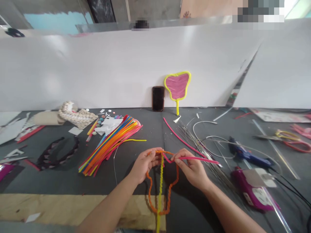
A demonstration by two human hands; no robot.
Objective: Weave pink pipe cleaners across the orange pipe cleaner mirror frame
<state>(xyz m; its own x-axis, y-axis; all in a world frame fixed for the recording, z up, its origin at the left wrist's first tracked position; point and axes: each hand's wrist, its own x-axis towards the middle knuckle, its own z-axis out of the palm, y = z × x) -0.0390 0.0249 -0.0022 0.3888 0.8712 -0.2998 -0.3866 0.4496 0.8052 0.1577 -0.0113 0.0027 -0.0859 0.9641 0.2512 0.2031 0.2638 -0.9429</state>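
While fingers of the left hand (143,165) pinch the orange loop (150,186) near eleven o'clock over the worktop (145,124), those of the right hand (191,165) hold the pink strip (202,159), its long end toward three o'clock; between them, the yellow strip (161,181) runs toward six.

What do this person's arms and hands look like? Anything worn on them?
The left hand and right hand are ungloved. Both forearms look bare too: no sleeve, watch, bracelet or cable shows. Some fingers are hidden, so rings are uncertain.
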